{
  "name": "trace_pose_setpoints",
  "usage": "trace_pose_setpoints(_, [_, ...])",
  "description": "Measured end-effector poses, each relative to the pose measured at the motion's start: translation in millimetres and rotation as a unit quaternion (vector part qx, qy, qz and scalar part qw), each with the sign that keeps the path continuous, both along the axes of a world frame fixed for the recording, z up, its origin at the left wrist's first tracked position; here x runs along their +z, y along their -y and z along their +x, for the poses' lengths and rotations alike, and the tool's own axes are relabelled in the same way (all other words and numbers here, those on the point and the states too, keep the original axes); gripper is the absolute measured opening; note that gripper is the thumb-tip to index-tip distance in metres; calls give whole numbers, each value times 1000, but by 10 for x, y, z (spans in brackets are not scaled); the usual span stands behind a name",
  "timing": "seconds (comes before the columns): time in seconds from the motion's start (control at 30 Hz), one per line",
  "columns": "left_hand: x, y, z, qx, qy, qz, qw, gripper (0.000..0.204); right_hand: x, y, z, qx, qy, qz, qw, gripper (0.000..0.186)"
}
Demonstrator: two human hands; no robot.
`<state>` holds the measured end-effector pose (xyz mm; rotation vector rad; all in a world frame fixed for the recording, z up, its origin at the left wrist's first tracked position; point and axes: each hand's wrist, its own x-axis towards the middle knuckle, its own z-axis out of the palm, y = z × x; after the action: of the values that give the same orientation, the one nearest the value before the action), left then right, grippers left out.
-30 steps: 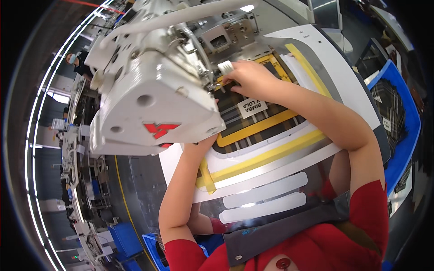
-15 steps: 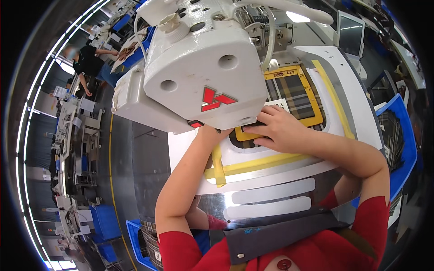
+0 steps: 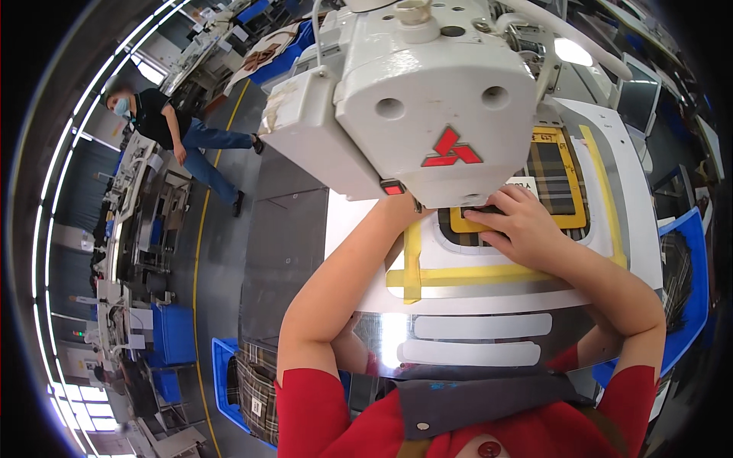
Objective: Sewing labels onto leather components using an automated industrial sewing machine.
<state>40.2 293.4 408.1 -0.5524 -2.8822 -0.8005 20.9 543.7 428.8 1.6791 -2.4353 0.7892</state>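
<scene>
A white sewing machine head [image 3: 439, 95] hangs over the work and covers part of it. Beneath it lies dark plaid fabric [image 3: 551, 179], framed by a yellow template [image 3: 574, 182]. My right hand [image 3: 527, 229] rests on the template's near left part, its fingers spread over the frame and fabric. A small white label [image 3: 525, 182] lies beside those fingertips. My left hand [image 3: 402, 212] reaches under the machine head; its fingers are hidden behind it. Yellow tape [image 3: 489, 275] runs along the white plate [image 3: 363, 244] around the template.
A blue bin [image 3: 693, 259] with plaid pieces stands at the right, and another blue bin [image 3: 224, 366] with plaid fabric sits at lower left. A person in dark clothes [image 3: 164, 126] is by the machines across the aisle. A shiny metal edge [image 3: 374, 336] lies nearest my body.
The view has shifted, so the machine and both my arms appear farther right. My right hand stays on the template, my left under the machine head. The person across the aisle has changed posture.
</scene>
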Motion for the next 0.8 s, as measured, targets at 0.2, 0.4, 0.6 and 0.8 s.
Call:
trace_pose_setpoints(0.2, [15, -166, -27, 79, 12, -58, 995, 45, 20, -11, 30, -30, -6, 10, 999, 34])
trace_pose_setpoints(0.4, [100, -102, 197, 183, 21, -127, 975, 45, 21, -32, 41, -27, -19, 9, 999, 38])
trace_pose_setpoints(0.6, [103, -186, 136, 268, 31, -178, 946, 44, 6, -45, 55, -46, 8, 0, 999, 36])
trace_pose_setpoints(0.8, [124, -182, 236, 319, 47, -212, 922, 44, 8, -44, 49, -66, 75, 1, 995, 31])
